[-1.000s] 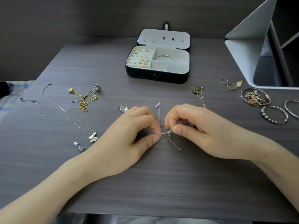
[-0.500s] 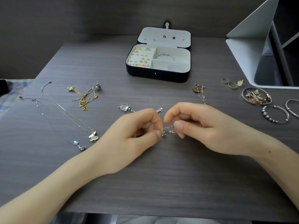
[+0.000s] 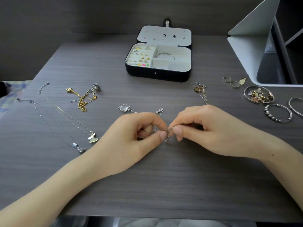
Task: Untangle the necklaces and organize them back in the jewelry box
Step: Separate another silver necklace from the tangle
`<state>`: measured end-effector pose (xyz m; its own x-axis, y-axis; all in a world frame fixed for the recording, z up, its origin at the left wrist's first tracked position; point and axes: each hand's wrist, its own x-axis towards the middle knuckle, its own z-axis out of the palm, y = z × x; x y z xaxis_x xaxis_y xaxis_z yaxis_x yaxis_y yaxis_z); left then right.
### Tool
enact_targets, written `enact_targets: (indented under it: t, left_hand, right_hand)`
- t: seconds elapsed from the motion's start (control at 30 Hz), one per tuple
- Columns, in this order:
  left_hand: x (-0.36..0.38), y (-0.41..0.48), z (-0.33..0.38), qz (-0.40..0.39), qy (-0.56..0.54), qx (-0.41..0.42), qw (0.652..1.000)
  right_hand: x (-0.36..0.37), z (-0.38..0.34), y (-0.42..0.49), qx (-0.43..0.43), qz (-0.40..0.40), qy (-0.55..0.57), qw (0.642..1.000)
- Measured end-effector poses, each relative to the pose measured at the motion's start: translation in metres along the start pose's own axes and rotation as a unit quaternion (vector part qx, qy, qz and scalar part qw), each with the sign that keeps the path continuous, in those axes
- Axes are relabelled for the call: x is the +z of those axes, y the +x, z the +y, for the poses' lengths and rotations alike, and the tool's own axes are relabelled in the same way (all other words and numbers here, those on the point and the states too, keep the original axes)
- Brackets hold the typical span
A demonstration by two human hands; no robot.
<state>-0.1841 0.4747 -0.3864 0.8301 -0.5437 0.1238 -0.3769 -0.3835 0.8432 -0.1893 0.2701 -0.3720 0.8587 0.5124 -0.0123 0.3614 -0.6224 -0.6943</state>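
Head view: a tangled silver necklace chain is pinched at both sides, thumb against forefinger, by the left hand and the right hand, over the middle of the table. The open jewelry box is set well behind. Two thin necklaces are laid out at the left.

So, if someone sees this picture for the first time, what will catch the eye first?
First the two hands in the middle: the left hand and the right hand both pinch a tangled silver chain between them. Behind them stands the open jewelry box, and far to the left lies a gold necklace in a tangled heap.
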Motion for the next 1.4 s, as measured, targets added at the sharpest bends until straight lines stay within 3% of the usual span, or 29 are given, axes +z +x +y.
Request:
enact_targets:
  t: [0.27,0.53,0.7,1.03,1.2,1.4]
  left_hand:
    - [0.005,0.002,0.003,0.027,0.07,0.0,0.997]
    - [0.0,0.004,0.002,-0.054,0.016,-0.051,0.997]
    - [-0.004,0.005,0.003,-0.096,-0.042,-0.088,0.991]
    - [-0.003,0.004,0.006,-0.081,-0.039,-0.097,0.991]
    - [-0.006,0.003,0.005,-0.114,-0.09,-0.102,0.984]
    - [0.001,0.002,-0.004,-0.07,0.022,-0.03,0.997]
  right_hand:
    - [0.001,-0.002,0.0,-0.027,0.056,-0.03,0.998]
    - [0.001,-0.002,-0.001,-0.09,0.104,-0.078,0.987]
    - [0.005,-0.003,-0.002,-0.078,0.092,-0.067,0.99]
    - [0.002,-0.003,-0.004,-0.011,0.022,0.027,0.999]
    - [0.005,-0.003,-0.002,-0.016,0.041,0.017,0.999]
    - [0.003,-0.006,-0.001,-0.022,0.032,0.076,0.996]
